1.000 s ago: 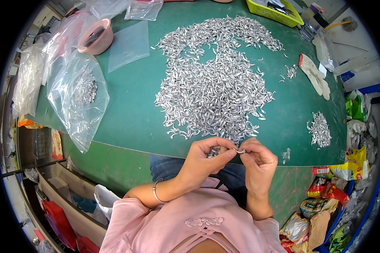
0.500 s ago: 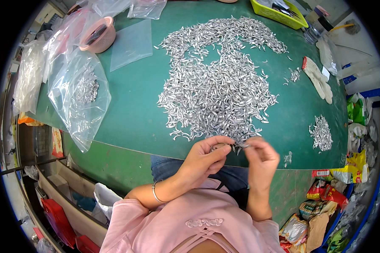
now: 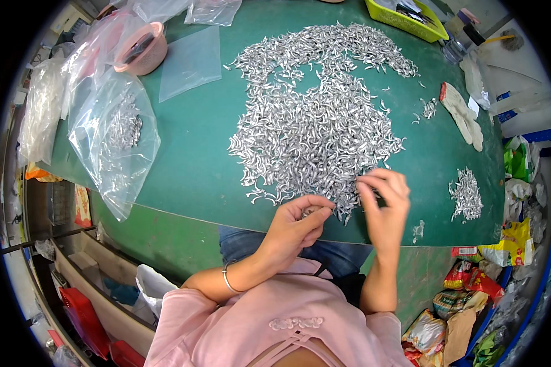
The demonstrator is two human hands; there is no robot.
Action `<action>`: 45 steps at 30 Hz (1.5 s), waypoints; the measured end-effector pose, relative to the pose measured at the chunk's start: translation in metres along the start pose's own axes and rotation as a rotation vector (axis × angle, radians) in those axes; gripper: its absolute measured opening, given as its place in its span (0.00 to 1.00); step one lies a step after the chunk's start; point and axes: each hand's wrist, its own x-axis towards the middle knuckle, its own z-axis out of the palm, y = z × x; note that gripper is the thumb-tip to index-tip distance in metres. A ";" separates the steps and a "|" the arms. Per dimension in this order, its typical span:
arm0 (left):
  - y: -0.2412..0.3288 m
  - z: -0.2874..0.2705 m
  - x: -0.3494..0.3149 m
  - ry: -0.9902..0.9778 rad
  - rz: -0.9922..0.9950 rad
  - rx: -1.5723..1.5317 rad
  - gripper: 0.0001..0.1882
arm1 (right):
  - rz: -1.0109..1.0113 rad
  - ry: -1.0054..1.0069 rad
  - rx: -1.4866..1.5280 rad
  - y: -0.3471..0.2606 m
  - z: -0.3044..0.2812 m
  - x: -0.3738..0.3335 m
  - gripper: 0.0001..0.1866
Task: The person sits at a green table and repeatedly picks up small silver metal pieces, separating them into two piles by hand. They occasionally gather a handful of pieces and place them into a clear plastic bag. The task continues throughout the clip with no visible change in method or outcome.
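Note:
A large heap of small curved silver metal pieces (image 3: 312,131) spreads over the green table (image 3: 196,147) in front of me. My left hand (image 3: 300,227) is at the table's near edge, curled round a few of these pieces; a bit of silver shows between thumb and fingers. Over the heap's lower right edge is my right hand (image 3: 386,205), its thumb and fingertips brought together in a pinch. Anything between those tips is too small to make out. To the right lies a smaller pile of silver pieces (image 3: 466,194).
A clear plastic bag (image 3: 92,165) with silver pieces lies at left, near a pink basket (image 3: 153,58) and a flat plastic sheet (image 3: 191,64). A yellow-green tray (image 3: 404,23) stands at far right. A white glove (image 3: 461,116) and a few loose pieces (image 3: 429,109) lie below it.
My right hand has moved away from my left, up and to the right, onto the heap's edge. My left hand has stayed nearly in place.

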 end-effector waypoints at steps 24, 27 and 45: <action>0.007 -0.005 -0.003 0.069 0.072 -0.041 0.05 | -0.061 -0.080 -0.162 -0.013 0.024 0.018 0.05; 0.006 -0.006 -0.004 0.073 0.081 -0.047 0.05 | 0.064 0.010 0.012 -0.005 0.016 0.014 0.04; 0.001 0.001 -0.003 0.058 0.066 -0.002 0.05 | -0.073 -0.036 -0.217 -0.001 0.019 0.016 0.07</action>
